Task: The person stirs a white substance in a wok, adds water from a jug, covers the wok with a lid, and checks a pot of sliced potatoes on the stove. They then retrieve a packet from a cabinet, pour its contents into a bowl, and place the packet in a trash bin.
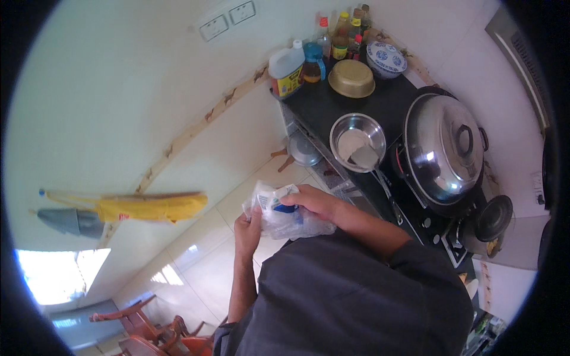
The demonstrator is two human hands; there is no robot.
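Observation:
Between my hands is a crumpled clear plastic bag (285,224), held in front of my dark shirt. A small white and blue packet (272,201) with printing lies at its top, in or against the plastic. My left hand (247,231) pinches the bag's left edge. On the other side, my right hand (311,200) grips the packet with the thumb on top. Beyond my right hand, a steel bowl (337,153) on the dark counter holds pale powder (352,141). A metal ladle (365,156) rests in it, its handle over the rim.
A large lidded wok (438,151) sits on the gas stove (427,233), right of the bowl. Behind stand a gold-coloured basin (352,79), a blue-and-white lidded bowl (386,60), an oil jug (285,71) and several bottles (341,38). A yellow apron (151,208) hangs left; wooden chairs (156,333) stand lower left.

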